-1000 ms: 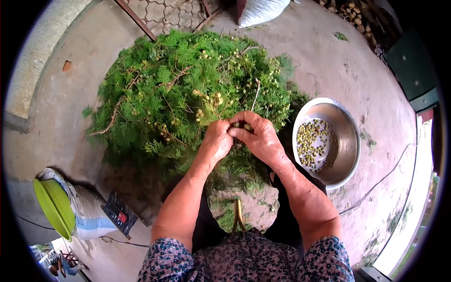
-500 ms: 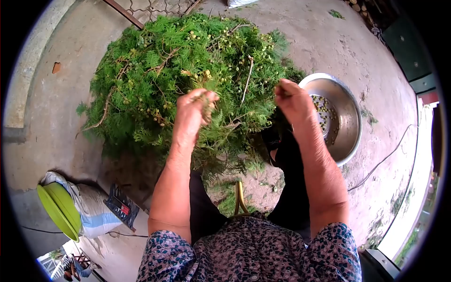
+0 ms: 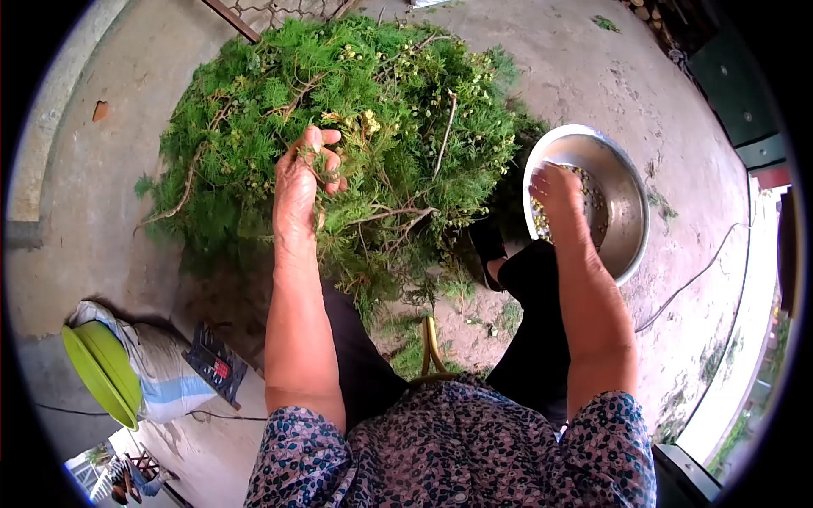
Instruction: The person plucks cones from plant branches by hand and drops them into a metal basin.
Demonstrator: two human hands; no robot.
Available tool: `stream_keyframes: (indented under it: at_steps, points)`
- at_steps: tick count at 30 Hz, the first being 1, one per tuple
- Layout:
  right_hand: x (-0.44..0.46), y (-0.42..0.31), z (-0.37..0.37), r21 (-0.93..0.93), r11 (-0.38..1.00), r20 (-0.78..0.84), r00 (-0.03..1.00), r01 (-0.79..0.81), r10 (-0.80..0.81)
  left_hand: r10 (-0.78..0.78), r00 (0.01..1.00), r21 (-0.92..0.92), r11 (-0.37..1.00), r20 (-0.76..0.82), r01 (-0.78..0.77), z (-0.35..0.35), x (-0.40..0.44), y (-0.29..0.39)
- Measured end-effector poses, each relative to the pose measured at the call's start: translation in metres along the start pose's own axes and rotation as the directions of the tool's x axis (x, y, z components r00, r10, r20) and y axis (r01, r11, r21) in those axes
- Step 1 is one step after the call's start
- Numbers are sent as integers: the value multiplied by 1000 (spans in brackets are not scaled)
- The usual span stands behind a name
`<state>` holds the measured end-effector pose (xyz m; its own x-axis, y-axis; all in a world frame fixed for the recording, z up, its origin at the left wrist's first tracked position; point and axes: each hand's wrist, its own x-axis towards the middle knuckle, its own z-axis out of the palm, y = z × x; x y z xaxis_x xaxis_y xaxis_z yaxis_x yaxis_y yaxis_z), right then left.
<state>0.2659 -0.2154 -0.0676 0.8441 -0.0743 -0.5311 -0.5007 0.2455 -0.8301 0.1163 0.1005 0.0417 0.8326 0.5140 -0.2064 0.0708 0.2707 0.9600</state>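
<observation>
A big heap of green conifer branches (image 3: 254,157) lies on the floor before me, dotted with small pale cones (image 3: 370,123). At the heap's near side, my left hand (image 3: 306,173) has its fingers curled round a leafy conifer sprig (image 3: 320,165). Over the left part of a wide metal basin (image 3: 628,203) is my right hand (image 3: 559,190). Its fingers are smeared by motion, so what they hold does not show. Several small green and yellowish cones (image 3: 597,207) lie in the basin's bottom, partly hidden behind that hand.
Left of my legs, a lime-green plastic basin (image 3: 93,372) leans on a white and blue sack (image 3: 174,385) beside a dark packet (image 3: 216,360). A thin cable (image 3: 690,288) runs along the floor at right. My dark-clad knees flank the near floor.
My right hand has moved from the heap's right edge to over the metal basin. My left hand has shifted left and slightly away from me, its fingers still around greenery.
</observation>
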Motion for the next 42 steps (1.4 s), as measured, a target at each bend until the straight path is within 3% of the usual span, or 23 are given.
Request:
stream_keyframes:
  at_steps: [3,5,7,8,10,14,19,21,22,23,24,25,27,28,29,32,33,34,35,37,39,40,42]
  points:
    - [-48,22,56,-222,972,385,909,-75,158,-18,999,-50,999,33,20,-4,0,1]
    - [-69,37,87,-381,896,360,855,-231,373,-13,999,-54,998,51,15,-9,-1,1]
    - [-71,60,109,-377,862,238,864,-340,444,-40,998,-58,997,51,43,-16,-1,1]
    - [-73,66,113,-380,860,239,862,-341,448,-41,998,-58,997,47,44,-18,-3,3]
    - [-80,71,122,-202,935,410,842,-290,350,-63,998,21,998,25,62,-21,-7,8]
    - [-78,85,139,-25,969,397,888,-244,234,-38,999,-29,999,-5,38,-42,-6,7]
    - [-92,86,154,-161,987,465,881,-10,84,73,978,-21,997,-196,-78,-49,-11,9]
    - [-102,91,159,-109,983,510,857,148,-72,301,887,168,952,-351,-257,-47,-9,6]
    - [-108,92,160,-98,974,511,851,202,-125,470,815,443,844,-340,-302,-47,-10,7]
    - [-110,92,159,-154,950,549,823,273,-148,651,680,462,743,-337,-483,-38,-12,3]
    - [-115,91,159,-139,953,541,827,269,-154,868,460,797,407,-185,-446,-28,-24,18]
    - [-120,91,161,-124,957,532,831,263,-160,963,261,964,-2,74,-268,-16,-39,35]
    - [-129,84,162,-166,920,567,798,355,-205,985,69,736,-73,161,-673,8,-53,34]
    - [-129,85,160,-165,917,569,795,362,-211,957,191,602,22,219,-798,20,-63,23]
    - [-130,86,159,20,957,596,765,289,-244,909,296,455,138,295,-880,29,-69,10]
    - [-147,70,162,-230,760,597,705,608,-383,750,642,706,368,159,-606,31,-46,-12]
    - [-146,71,160,-275,667,626,656,692,-422,721,675,833,273,154,-482,20,-35,-22]
    - [-144,72,159,-247,610,680,583,753,-444,528,848,690,601,34,-402,12,-28,-29]
    - [-146,72,159,-240,612,681,580,754,-447,272,962,478,847,-18,-230,5,-23,-34]
    - [-150,70,158,-155,551,713,479,820,-512,358,933,570,758,44,-318,5,-24,-25]
    - [-146,69,157,-119,510,754,412,852,-512,248,969,589,782,5,-204,4,-21,-31]
    - [-145,69,156,-80,470,791,343,879,-506,150,989,364,921,-7,-137,6,-24,-31]
    - [-145,65,156,-166,487,790,411,858,-455,161,987,328,931,29,-161,5,-27,-27]
